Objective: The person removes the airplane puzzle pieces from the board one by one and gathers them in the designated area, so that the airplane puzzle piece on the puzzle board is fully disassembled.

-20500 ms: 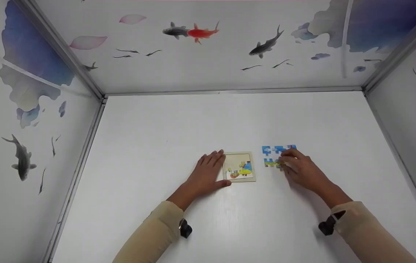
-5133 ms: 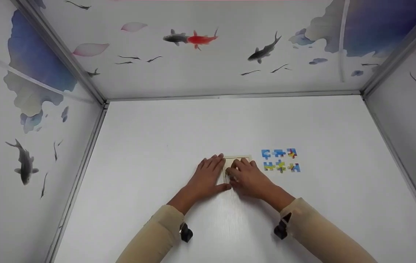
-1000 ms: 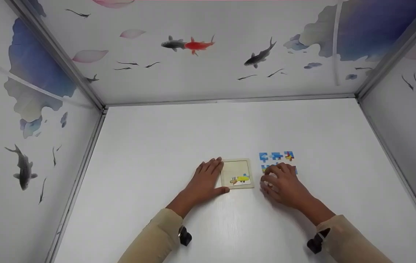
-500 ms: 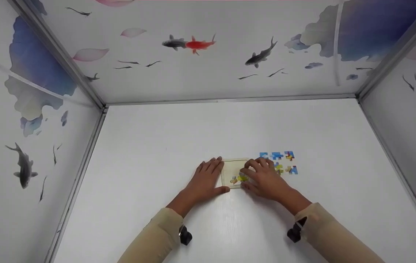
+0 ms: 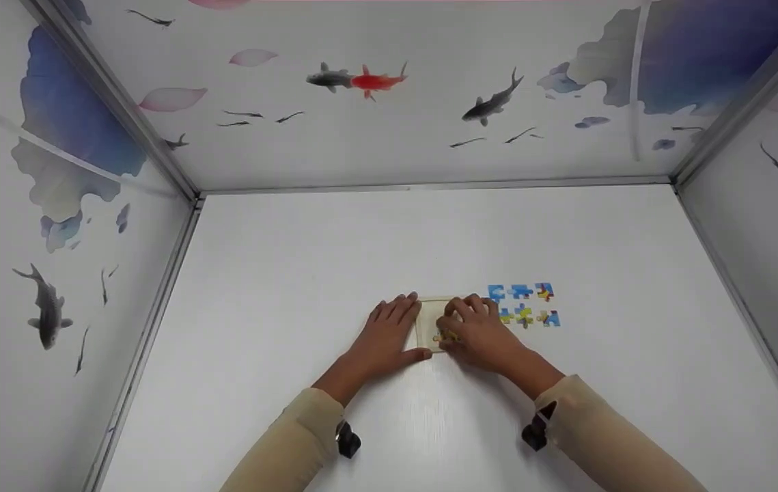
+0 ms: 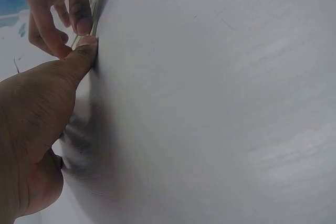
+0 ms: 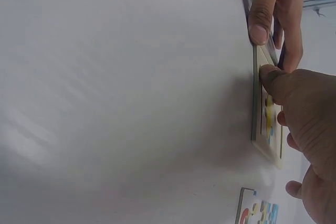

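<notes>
A small square wooden puzzle tray [image 5: 427,313] lies on the white table. My left hand [image 5: 383,339] rests on its left side with straight fingers, its thumb [image 6: 84,51] at the near left corner. Over the tray, my right hand [image 5: 481,336] has bent fingers, with thumb and fingertips around a small orange and yellow jigsaw piece [image 5: 437,338]. A yellow piece [image 7: 270,116] lies in the tray, partly covered by that hand. To the right, loose blue and yellow jigsaw pieces [image 5: 520,292] lie in two rows; a piece with red [image 7: 244,215] shows in the right wrist view.
White panels printed with fish and petals enclose the table [image 5: 307,239] at the back and sides. A metal rail [image 5: 334,188] runs along the back edge. Both wrists carry black cameras [image 5: 535,434] under beige sleeves [image 5: 607,424].
My right hand moved left from the loose pieces onto the tray. My left hand stays put. Compared with 20 seconds ago, the tray holds fewer pieces and more lie loose.
</notes>
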A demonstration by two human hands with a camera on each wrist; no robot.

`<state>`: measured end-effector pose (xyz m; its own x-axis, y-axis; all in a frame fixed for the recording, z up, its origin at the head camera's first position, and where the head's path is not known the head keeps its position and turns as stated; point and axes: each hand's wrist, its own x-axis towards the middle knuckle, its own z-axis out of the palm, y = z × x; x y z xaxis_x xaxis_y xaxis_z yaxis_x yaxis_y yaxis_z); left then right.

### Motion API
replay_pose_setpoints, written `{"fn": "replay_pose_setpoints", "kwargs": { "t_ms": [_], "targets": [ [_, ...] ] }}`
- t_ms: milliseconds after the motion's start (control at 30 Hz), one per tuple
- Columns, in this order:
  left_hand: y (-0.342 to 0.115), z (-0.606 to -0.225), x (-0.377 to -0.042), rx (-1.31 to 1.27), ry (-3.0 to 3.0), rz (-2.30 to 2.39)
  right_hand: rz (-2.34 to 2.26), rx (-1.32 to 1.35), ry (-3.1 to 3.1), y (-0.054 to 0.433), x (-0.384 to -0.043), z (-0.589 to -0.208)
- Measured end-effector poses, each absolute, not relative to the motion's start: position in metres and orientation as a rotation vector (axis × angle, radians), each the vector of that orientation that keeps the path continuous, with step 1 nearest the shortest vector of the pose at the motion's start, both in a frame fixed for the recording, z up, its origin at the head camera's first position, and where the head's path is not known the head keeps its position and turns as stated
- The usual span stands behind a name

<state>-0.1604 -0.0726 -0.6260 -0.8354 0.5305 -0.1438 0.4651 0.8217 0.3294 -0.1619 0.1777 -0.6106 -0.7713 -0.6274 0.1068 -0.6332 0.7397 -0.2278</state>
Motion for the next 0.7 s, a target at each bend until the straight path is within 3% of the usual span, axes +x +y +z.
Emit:
{"fn": "replay_pose_setpoints", "kwargs": {
  "t_ms": [700],
  "targets": [
    [-0.0718,-0.6269,-0.1612,0.783,2.779,0.389,0.397,1.0,-2.89,0.1783,-0.1578,-0.612]
  ]
}}
